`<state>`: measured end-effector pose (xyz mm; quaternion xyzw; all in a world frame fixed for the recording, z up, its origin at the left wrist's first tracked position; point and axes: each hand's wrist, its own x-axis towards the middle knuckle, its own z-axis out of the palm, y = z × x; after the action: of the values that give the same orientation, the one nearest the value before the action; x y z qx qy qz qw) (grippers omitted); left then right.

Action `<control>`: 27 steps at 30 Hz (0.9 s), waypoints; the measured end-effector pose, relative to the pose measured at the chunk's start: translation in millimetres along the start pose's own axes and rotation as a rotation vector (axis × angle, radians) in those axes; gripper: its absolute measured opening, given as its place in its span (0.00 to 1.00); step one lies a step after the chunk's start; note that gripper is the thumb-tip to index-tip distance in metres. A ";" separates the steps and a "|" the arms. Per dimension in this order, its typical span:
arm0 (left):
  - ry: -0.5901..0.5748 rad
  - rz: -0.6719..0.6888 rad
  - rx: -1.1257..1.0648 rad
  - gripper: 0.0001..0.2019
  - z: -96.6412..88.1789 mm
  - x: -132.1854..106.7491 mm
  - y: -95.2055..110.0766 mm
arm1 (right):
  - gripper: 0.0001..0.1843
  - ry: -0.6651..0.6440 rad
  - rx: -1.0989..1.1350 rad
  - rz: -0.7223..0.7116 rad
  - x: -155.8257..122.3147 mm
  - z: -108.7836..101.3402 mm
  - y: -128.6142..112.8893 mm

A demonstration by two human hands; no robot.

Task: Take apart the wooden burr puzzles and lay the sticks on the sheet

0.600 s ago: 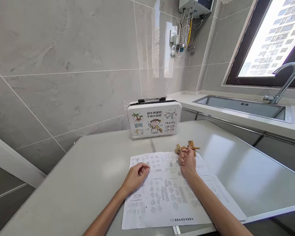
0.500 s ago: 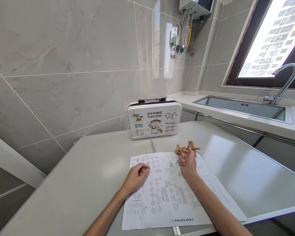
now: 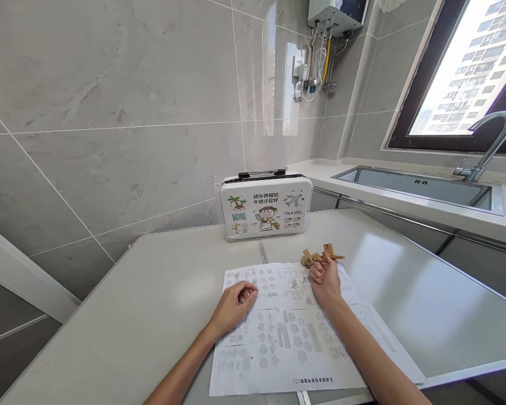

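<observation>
A white printed instruction sheet (image 3: 278,365), covered with small diagrams, lies on the table under both my hands. My left hand (image 3: 235,304) rests on its left side, fingers loosely curled with a gap by the thumb and nothing in them. At the sheet's far right edge, my right hand (image 3: 324,277) is closed, with its fingertips on a notched wooden puzzle piece (image 3: 329,248) marked with a number. Left of that piece, a small cluster of wooden puzzle pieces (image 3: 308,257) sits close to my right fingers. My fingers hide part of the wood.
A white case (image 3: 265,205) with cartoon prints stands upright at the back of the pale table (image 3: 160,298), before the tiled wall. To the right are a counter with a sink (image 3: 413,183) and a faucet (image 3: 489,140).
The wooden piece at my right fingertips has turned slightly, and its lower stub no longer shows. My left hand stays in place on the sheet. The view has shifted a little.
</observation>
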<state>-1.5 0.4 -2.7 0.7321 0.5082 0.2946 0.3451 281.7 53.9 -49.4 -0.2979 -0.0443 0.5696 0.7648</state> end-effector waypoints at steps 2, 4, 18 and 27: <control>0.004 0.001 -0.001 0.15 0.5 -0.3 -0.7 | 0.17 -0.010 -0.009 -0.003 1.2 -1.0 0.4; 0.007 0.000 -0.002 0.15 1.1 -0.6 -1.3 | 0.17 -0.012 -0.015 -0.006 1.9 -2.2 0.9; 0.006 -0.011 -0.018 0.15 1.7 -0.9 -4.5 | 0.17 -0.030 -0.011 -0.049 5.8 -8.6 4.9; 0.007 0.004 0.004 0.14 0.8 -0.5 -4.0 | 0.19 -0.008 -0.290 -0.264 -9.6 6.1 5.2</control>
<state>-3.2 0.7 -6.4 0.7329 0.5083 0.2967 0.3412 271.4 48.6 -44.4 -0.3943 -0.1676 0.4529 0.7819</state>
